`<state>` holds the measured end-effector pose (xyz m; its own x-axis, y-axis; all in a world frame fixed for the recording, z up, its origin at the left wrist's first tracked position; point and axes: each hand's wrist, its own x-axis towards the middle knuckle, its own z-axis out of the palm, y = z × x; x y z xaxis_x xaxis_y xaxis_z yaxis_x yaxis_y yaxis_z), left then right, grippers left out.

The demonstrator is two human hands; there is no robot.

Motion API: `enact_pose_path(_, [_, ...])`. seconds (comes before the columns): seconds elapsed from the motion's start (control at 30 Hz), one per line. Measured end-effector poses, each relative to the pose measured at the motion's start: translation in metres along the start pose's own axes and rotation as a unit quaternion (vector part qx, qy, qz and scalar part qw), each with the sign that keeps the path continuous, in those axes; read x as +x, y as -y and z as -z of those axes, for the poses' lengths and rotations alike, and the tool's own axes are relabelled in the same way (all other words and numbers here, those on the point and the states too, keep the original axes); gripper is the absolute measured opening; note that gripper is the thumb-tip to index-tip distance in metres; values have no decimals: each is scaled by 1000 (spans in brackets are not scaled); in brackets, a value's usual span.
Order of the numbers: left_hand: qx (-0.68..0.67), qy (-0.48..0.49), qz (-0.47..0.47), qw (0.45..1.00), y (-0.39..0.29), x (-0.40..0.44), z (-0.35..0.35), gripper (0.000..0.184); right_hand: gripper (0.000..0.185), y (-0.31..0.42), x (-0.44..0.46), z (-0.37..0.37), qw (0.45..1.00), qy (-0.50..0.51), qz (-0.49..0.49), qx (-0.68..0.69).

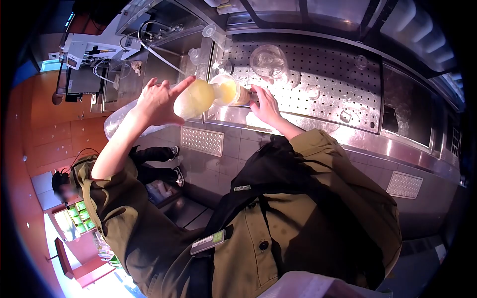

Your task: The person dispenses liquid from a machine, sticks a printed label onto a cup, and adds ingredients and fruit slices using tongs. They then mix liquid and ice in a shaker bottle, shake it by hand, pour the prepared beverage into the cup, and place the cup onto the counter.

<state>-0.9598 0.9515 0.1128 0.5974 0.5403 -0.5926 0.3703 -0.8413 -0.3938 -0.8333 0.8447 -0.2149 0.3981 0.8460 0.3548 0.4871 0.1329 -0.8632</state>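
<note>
My left hand (160,103) grips a clear container of yellow liquid (198,95), with some fingers stretched out along it. The container lies tilted, its narrow end at the mouth of a clear cup (224,83). Yellow liquid also shows inside this cup. On the cup's right side, the fingers and thumb of my right hand (267,106) hold it near the counter's front edge. Part of the container is hidden behind my left hand and forearm.
A perforated metal drain counter (323,67) carries a large clear round vessel (269,61) and small clear pieces. Left of it, a sink area has a hose tap (144,30) and clear cups (196,55). Another person's shoes (176,174) show on the floor at left.
</note>
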Motion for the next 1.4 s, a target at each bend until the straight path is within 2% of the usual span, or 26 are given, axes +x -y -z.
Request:
enact_pose_path(0.07, [2, -5, -2, 1000, 1, 0, -1, 110, 59, 0, 1, 0, 1000, 5, -2, 4])
enact_pose_path(0.27, [-14, -13, -7, 1000, 5, 2, -5, 110, 90, 19, 10, 13, 994, 100, -42, 12])
enact_pose_path(0.37, [-13, -6, -7, 1000, 6, 4, -6, 110, 99, 40, 18, 23, 986, 141, -60, 71])
enact_pose_path(0.47, [-13, -17, -20, 1000, 9, 6, -11, 110, 106, 54, 27, 26, 984, 141, -48, 103])
enact_pose_path(0.57, [-6, -23, -21, 1000, 10, 5, -13, 110, 113, 55, 28, 6, 972, 86, -35, 215])
enact_pose_path(0.67, [-7, -15, -17, 1000, 10, 3, -12, 110, 116, 57, 29, 0, 969, 84, -39, 227])
enact_pose_path(0.77, [2, -11, -1, 1000, 7, -2, -7, 109, 114, 60, 30, 3, 944, 122, -101, 290])
enact_pose_path(0.97, [-10, -25, -13, 1000, 10, -3, -8, 110, 106, 50, 30, -1, 955, 114, -75, 262])
enact_pose_path(1.07, [-7, -27, -7, 1000, 7, -6, -3, 108, 108, 51, 32, 2, 943, 132, -90, 292])
enact_pose_path(1.17, [-10, -20, 1, 1000, 4, -8, 3, 109, 112, 56, 33, 7, 977, 121, -64, 165])
enact_pose_path(1.4, [12, -51, -10, 999, 3, -18, 15, 110, 117, 70, 41, 6, 980, 104, -50, 160])
